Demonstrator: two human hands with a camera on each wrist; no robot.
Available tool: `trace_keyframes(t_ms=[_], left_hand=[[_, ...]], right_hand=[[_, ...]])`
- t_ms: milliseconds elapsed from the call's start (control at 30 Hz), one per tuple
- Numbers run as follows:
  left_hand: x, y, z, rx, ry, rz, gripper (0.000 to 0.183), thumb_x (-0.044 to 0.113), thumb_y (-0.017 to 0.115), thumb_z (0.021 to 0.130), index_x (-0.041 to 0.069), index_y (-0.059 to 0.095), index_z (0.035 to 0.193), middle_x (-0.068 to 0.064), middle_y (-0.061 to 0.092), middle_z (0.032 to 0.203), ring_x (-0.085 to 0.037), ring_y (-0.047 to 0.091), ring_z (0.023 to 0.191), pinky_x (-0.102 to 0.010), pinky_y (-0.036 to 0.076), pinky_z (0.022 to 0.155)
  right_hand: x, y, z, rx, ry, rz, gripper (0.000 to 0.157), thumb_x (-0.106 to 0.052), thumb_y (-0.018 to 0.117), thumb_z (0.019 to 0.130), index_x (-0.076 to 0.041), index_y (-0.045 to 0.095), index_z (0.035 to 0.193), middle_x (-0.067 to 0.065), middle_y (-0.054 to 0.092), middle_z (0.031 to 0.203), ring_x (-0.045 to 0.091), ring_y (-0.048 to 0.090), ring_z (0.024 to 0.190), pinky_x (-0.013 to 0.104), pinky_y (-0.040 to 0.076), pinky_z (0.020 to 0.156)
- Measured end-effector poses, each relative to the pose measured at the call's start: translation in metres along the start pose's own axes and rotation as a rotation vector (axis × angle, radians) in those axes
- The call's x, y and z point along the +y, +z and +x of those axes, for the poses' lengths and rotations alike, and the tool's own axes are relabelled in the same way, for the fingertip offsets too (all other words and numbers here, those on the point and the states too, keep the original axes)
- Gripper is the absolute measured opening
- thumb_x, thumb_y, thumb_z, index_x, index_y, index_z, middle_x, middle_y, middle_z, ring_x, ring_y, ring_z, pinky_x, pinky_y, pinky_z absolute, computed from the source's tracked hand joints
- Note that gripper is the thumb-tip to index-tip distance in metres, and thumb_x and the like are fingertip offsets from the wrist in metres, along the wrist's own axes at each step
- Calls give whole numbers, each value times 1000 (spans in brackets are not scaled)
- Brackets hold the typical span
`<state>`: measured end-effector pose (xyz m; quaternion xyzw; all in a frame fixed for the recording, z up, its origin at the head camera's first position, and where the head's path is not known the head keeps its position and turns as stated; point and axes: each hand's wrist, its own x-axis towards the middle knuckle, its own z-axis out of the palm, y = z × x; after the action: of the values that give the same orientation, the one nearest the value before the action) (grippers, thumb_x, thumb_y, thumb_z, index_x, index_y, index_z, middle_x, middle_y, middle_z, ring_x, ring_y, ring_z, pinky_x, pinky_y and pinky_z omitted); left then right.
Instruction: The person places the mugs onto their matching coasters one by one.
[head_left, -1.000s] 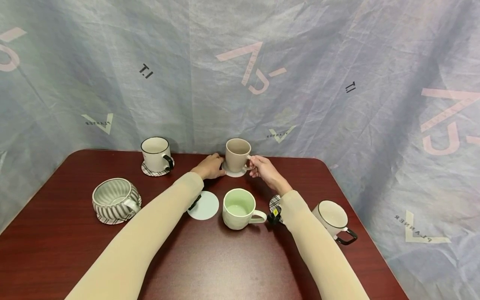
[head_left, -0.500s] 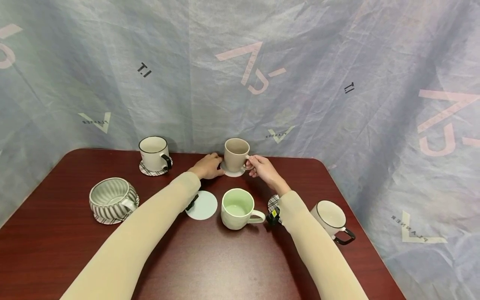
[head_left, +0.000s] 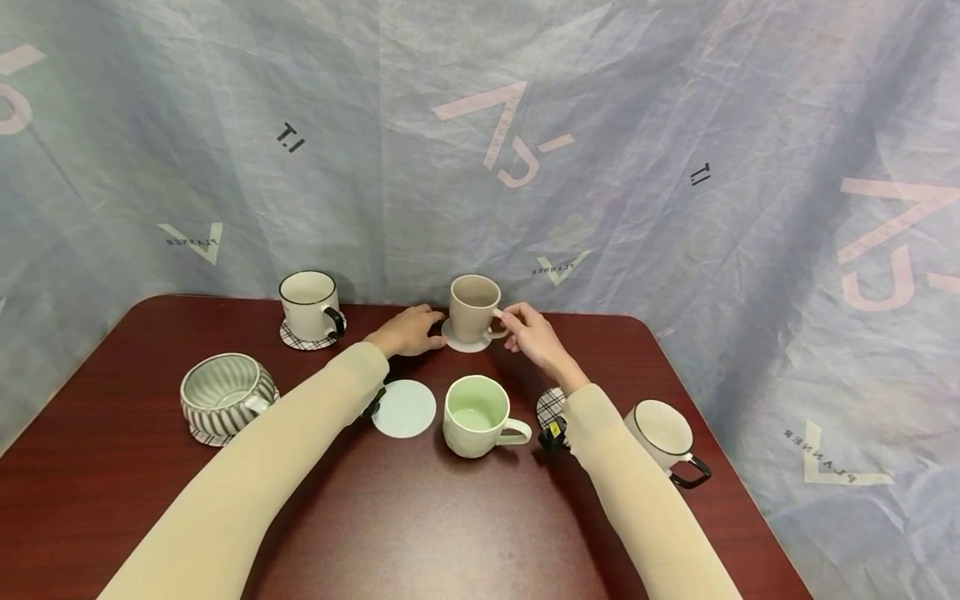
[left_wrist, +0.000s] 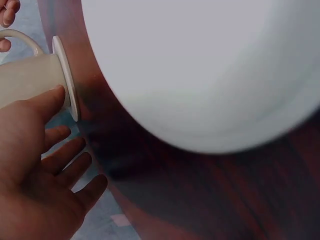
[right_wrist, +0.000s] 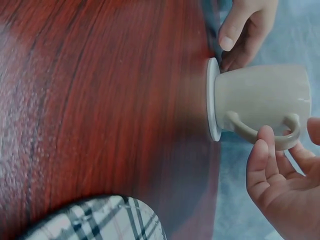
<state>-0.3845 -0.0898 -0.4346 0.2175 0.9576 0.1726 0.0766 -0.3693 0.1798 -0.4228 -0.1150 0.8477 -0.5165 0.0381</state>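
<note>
A beige mug (head_left: 474, 312) stands upright on a round white coaster (head_left: 454, 341) at the table's far edge. My left hand (head_left: 411, 331) is just left of it. Its fingers are spread and fairly straight in the left wrist view, with the thumb (left_wrist: 52, 100) close to the coaster's edge; whether they touch cannot be told. To the mug's right is my right hand (head_left: 534, 337), its loosely bent fingers at the mug handle (right_wrist: 285, 143). In the right wrist view the thumb (right_wrist: 314, 131) stands apart from the handle.
A green mug (head_left: 474, 421) stands in front, between a white coaster (head_left: 405, 410) and a plaid coaster (head_left: 551, 406). A striped cup (head_left: 225, 392) and a black-rimmed mug (head_left: 307, 308) are on the left. Another black-handled mug (head_left: 662, 433) stands right, partly behind my sleeve.
My left hand has drawn slightly leftward from the mug and coaster. The right hand's fingers have loosened at the handle. The beige mug has stayed in place on its coaster.
</note>
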Motion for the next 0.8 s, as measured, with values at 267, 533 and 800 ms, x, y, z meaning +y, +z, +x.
trace_keyframes(t_ms=[267,533,800], left_hand=[[-5,-6,-9,23,15,-13,63,32,64,108,1,44,160,-26,43,160,-43,41,149,-55,36,122],[-9,-9,-18,54,26,-26,63,31,65,108,0,46,159,-26,48,155,-43,46,145,-57,39,119],[-7,-11,-27,68,29,-33,62,33,64,108,3,47,159,-24,48,156,-43,45,146,-59,38,119]], right_hand=[[-4,-6,-5,42,12,3,32,-28,54,113,-4,61,133,22,66,114,19,67,77,28,56,72],[-12,-12,-15,43,-15,-28,37,-28,53,113,-2,60,138,26,64,124,21,68,81,34,57,76],[-20,-17,-28,52,-37,-25,33,-25,54,112,-2,61,134,23,64,127,24,69,83,29,57,74]])
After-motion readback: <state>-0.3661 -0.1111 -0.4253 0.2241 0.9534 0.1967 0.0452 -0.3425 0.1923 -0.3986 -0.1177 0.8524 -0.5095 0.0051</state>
